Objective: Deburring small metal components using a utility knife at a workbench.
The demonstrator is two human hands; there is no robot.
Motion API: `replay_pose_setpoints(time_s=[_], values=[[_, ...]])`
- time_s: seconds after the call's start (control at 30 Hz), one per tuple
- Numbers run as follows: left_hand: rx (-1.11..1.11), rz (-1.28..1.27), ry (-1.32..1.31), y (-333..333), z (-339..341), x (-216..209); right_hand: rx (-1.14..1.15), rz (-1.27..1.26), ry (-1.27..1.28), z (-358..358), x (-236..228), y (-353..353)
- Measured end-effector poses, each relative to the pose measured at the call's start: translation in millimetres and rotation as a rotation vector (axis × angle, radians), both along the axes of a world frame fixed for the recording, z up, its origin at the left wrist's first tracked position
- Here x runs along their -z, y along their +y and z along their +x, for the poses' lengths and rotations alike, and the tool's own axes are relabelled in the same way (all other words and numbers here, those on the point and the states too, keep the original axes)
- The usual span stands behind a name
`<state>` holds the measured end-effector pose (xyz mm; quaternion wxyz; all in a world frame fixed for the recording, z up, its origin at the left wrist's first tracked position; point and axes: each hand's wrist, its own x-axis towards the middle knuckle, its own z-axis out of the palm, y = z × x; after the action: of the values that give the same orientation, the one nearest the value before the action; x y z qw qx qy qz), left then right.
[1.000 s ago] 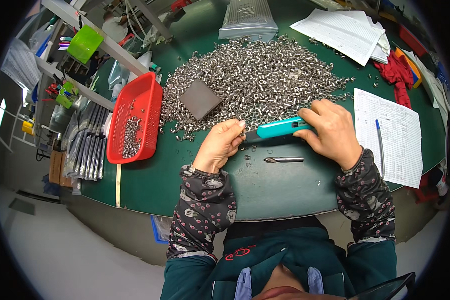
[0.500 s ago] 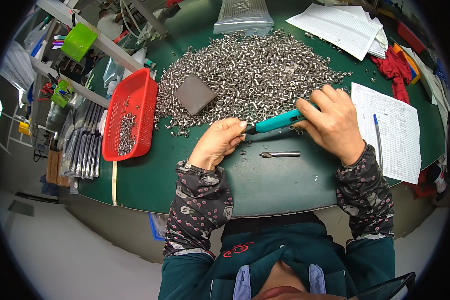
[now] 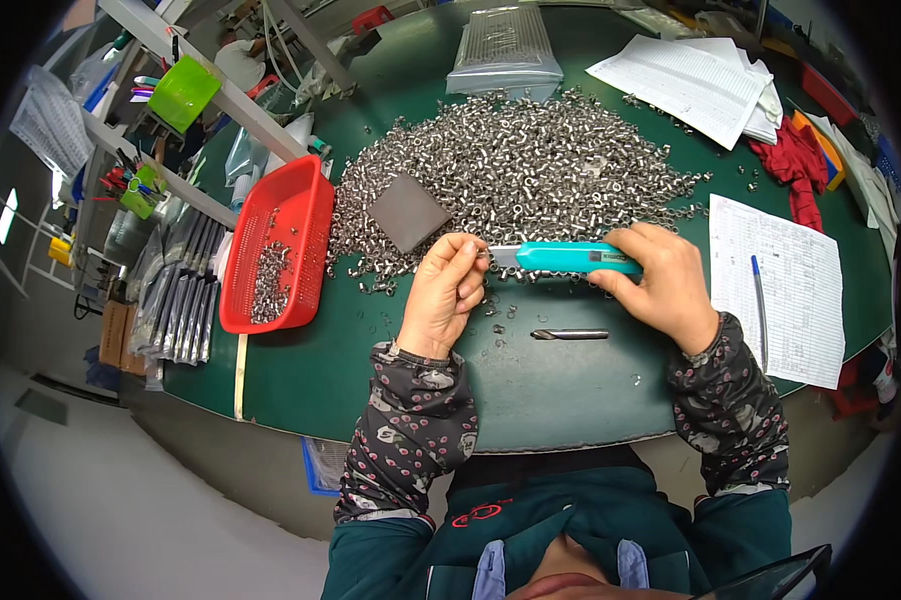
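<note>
In my right hand [image 3: 665, 280] is a teal utility knife [image 3: 560, 257], held level with its blade pointing left. The blade's tip meets the fingertips of my left hand [image 3: 444, 290]. Those fingers are pinched on a small metal ring [image 3: 483, 254], mostly hidden by the thumb and forefinger. Just beyond both hands spreads a large heap of small shiny metal rings [image 3: 530, 150]. A grey square block [image 3: 409, 213] lies on the heap's left part. On the green table nearer to me rests a metal drill bit [image 3: 569, 334], with a few loose bits beside it.
A red plastic basket [image 3: 315, 270] holding some rings stands left of the heap. Paper sheets [image 3: 785, 240] and a blue-capped pen [image 3: 759, 300] lie at the right. Clear plastic bags [image 3: 505, 50] sit at the far side. Wrapped packs [image 3: 178, 310] stand beyond the table's left edge.
The knife has swung from a slant to level, its right end lowered. My right hand has come down with it. The whole view has shifted slightly.
</note>
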<state>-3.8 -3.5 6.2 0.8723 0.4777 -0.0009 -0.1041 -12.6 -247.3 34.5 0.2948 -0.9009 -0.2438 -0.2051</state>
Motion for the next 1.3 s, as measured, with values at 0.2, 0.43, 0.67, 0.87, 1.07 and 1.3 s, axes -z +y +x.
replay_pose_setpoints(time_s=[0.2, 0.43, 0.67, 0.87, 1.07, 1.3], values=[[-0.044, -0.001, -0.003, -4, 1, -2, 0.014, 0.06, 0.185, 1, 6, 3], [0.0, -0.091, -0.044, -2, 1, 3, -0.022, 0.092, 0.419, 1, 7, 6], [0.026, -0.099, -0.065, -3, -1, 3, -0.029, 0.093, 0.503, 1, 8, 7], [0.01, -0.077, -0.074, -3, -1, 4, -0.03, 0.107, 0.539, 1, 8, 7], [-0.034, -0.053, -0.038, -4, -2, 4, -0.004, 0.043, 0.361, 0, 11, 8], [-0.064, -0.041, -0.014, -6, -3, 5, 0.007, 0.039, 0.271, 0, 14, 9]])
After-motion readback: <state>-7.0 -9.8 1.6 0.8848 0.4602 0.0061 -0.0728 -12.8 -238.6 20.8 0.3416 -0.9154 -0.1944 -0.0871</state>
